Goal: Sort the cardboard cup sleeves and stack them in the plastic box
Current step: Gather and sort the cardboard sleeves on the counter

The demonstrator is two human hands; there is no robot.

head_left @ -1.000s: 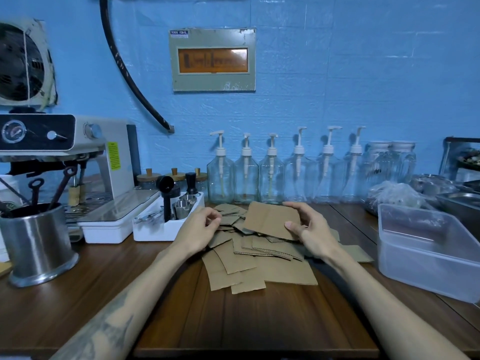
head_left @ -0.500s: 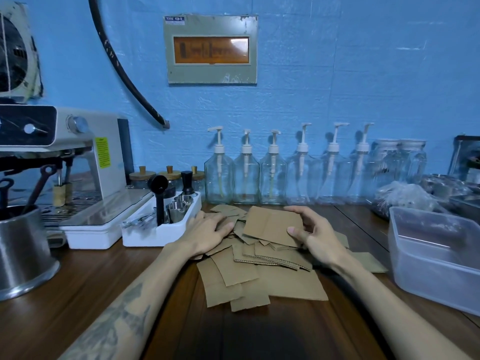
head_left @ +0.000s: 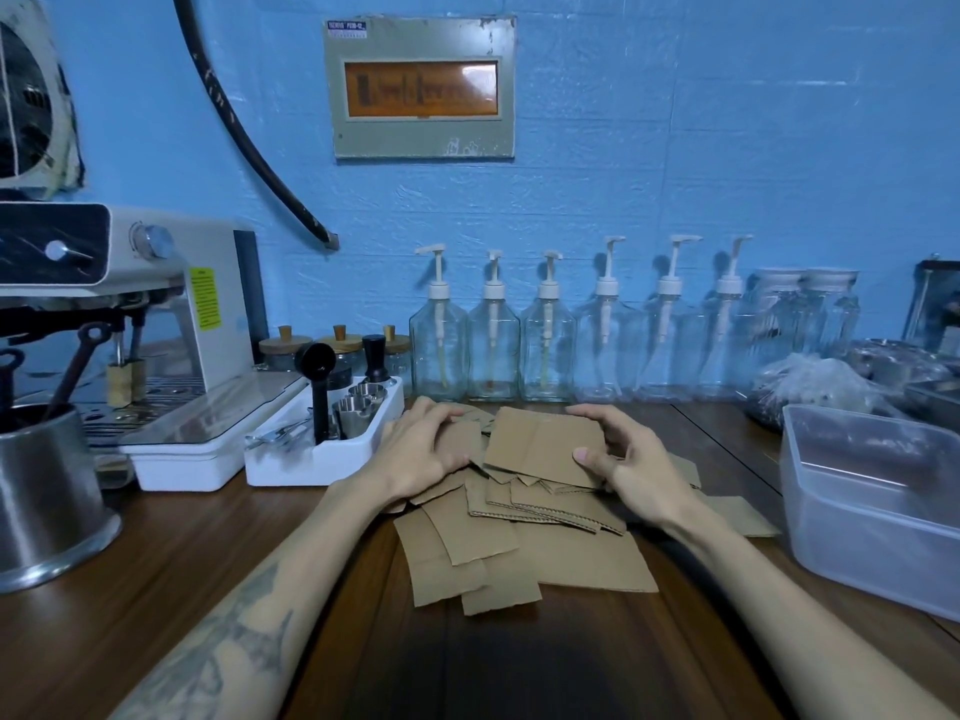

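Observation:
A loose pile of flat brown cardboard cup sleeves [head_left: 519,543] lies on the wooden counter in front of me. My right hand [head_left: 631,467] pinches one sleeve [head_left: 540,444] by its right edge, thumb on top, and holds it just above the pile. My left hand [head_left: 421,449] grips another sleeve [head_left: 460,440] at the pile's left side, fingers curled over its far edge. The clear plastic box [head_left: 872,506] stands at the right of the counter, and I see nothing in it.
A white tray [head_left: 322,454] with metal tools sits just left of the pile, beside an espresso machine [head_left: 119,314]. A steel container [head_left: 47,491] stands at far left. Pump bottles [head_left: 545,335] line the wall behind. A bag [head_left: 810,387] and metal pans lie behind the box.
My left hand has slid right and closed over a sleeve at the pile's left. My right hand keeps its sleeve in about the same place. The view has shifted slightly.

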